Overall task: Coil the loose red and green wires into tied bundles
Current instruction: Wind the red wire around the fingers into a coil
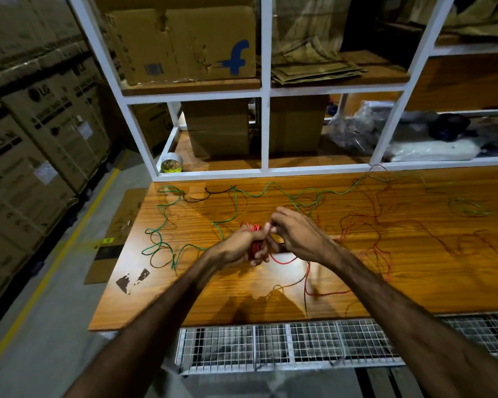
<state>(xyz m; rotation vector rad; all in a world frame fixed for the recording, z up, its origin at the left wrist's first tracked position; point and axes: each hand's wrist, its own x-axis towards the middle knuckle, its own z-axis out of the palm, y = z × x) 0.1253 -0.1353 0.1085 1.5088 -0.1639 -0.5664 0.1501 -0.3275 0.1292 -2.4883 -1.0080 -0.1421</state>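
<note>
Head view. A wooden table fills the middle of the frame, its near edge running across the lower third. Both forearms reach in from the bottom edge and meet just left of centre.

The left hand is closed around a small coil of red wire — the fingers wrap the bundle from below and the red loops show between thumb and fingers. The right hand sits just beside it, touching it at the fingertips; thumb and forefinger are pinched together at the top of the coil, apparently on a strand, though the strand itself is too thin to confirm.

From the coil a loose run of red wire drops toward the near edge at lower centre, then trails off in thin loops across the right half of the table.

The green wire lies uncoiled — tangled loops at centre left, then a wavy line along the far edge toward the upper right. A short black wire lies beside it near the far edge.

Behind the table stands a white shelf frame holding cardboard boxes; a tape roll rests on its lower left corner. Stacked cartons fill the left of the frame.
</note>
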